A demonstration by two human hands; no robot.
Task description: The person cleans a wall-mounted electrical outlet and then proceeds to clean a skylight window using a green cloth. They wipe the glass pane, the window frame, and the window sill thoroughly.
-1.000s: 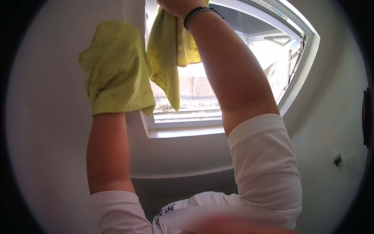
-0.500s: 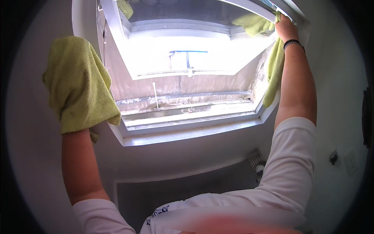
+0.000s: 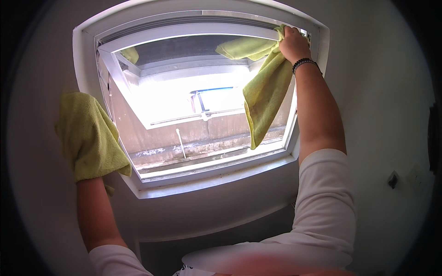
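Note:
A yellow-green cloth [image 3: 91, 138] is draped over my left hand, hiding its fingers, beside the left edge of the window frame [image 3: 216, 178]. My right hand [image 3: 293, 45] is raised to the window's upper right corner, closed around the bunched top of a second yellow-green cloth [image 3: 269, 94]. This cloth hangs down from the fist, its lower tip in front of the opening. The tilted sash [image 3: 184, 31] slants outward at the bottom, and its dark glass mirrors part of the cloth. A dark beaded bracelet [image 3: 304, 63] circles my right wrist.
Outside the opening is a stained wall [image 3: 209, 133] with a short white pipe [image 3: 180, 143]. A handle [image 3: 205, 117] sits on the sash's lower rail. Below the window runs a dark recess [image 3: 207, 244]. A small dark fitting [image 3: 392, 179] is on the right wall.
The view has shifted, and the window's whole upper edge now shows. The cloth under my right hand has swung left across the opening. My left hand sits lower beside the frame.

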